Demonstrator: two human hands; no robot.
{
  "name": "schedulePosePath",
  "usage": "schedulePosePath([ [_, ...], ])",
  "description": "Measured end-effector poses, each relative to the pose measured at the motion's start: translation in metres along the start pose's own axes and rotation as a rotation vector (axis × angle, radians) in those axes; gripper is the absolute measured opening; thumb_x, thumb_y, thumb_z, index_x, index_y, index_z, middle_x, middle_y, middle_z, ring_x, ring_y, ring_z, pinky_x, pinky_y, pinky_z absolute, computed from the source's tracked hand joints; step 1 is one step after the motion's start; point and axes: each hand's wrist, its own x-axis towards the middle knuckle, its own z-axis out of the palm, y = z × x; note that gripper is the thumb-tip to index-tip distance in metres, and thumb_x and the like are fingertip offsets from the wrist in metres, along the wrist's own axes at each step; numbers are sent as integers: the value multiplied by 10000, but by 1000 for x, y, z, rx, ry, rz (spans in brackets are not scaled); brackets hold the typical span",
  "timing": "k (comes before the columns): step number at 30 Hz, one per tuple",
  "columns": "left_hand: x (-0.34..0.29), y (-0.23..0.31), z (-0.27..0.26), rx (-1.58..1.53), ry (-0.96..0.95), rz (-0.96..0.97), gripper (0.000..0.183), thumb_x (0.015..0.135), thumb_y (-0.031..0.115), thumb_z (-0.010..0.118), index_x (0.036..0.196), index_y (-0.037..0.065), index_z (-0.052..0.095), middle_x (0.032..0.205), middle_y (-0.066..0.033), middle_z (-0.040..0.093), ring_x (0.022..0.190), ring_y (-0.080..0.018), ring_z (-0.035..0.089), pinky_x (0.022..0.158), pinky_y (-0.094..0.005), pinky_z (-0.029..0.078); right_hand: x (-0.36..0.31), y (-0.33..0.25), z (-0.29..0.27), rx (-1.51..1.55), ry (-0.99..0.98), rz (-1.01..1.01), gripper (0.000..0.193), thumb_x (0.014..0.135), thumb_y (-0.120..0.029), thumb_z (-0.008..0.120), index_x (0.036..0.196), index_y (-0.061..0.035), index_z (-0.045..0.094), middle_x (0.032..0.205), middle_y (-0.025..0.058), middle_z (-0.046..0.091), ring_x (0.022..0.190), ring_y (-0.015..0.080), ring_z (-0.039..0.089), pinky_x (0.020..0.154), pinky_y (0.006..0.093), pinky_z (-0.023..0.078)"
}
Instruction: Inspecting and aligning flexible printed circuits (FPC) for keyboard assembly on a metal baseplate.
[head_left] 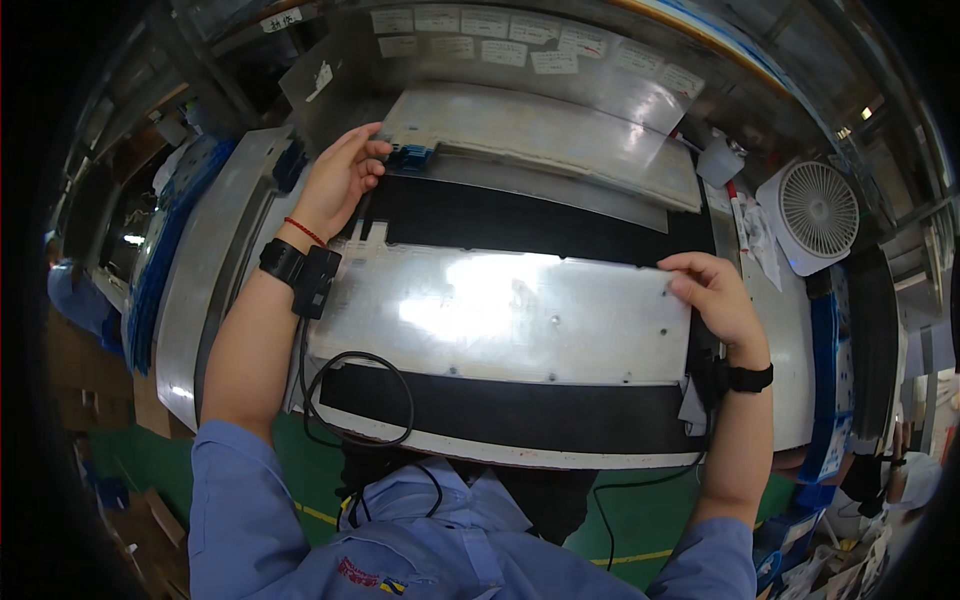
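A flat silver metal plate (500,318) lies on the black work mat (520,408) in front of me, with a narrow tab at its far left corner and small holes along its edges. My right hand (718,300) grips its far right corner, thumb on top. Farther back, my left hand (348,182) is raised with its fingers half bent and apart, by the left end of a second metal plate (560,135). Its fingertips come close to a blue connector-like part (408,157) there; whether they touch it I cannot tell.
A white round fan (815,210) stands at the right, near a red marker (738,215) and a small white bottle (720,160). A black cable (410,395) loops over the front left of the bench. More metal plates (215,270) are stacked at the left.
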Motion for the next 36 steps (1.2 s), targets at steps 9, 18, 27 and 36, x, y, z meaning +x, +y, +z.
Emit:
schedulePosePath([
  [9,0,1,-1,19,-42,-10,327,1005,272,411,1198,31,520,909,-14,598,748,-80,532,653,-205,426,5,8,-10,-46,257,-76,79,887,-29,562,928,-9,626,773,-42,570,680,27,473,596,174,372],
  [18,1,1,-1,1,-71,-21,336,1006,298,405,1176,35,526,901,-41,632,714,-79,564,619,-195,440,12,23,-19,210,390,-116,82,946,-63,496,967,-44,573,854,-15,575,781,60,511,736,183,399],
  [27,-14,8,19,357,-161,6,246,985,240,464,1085,53,587,865,-8,642,637,-36,508,568,-172,391,13,33,-28,270,501,-46,94,959,-120,501,975,-72,580,768,-44,570,657,28,497,586,158,377],
  [36,4,-1,-8,147,-94,48,204,985,208,462,1066,53,566,904,-8,637,755,-48,534,699,-190,431,13,9,-13,339,599,1,150,963,-201,515,962,-65,577,747,-43,564,655,32,514,589,172,401],
])
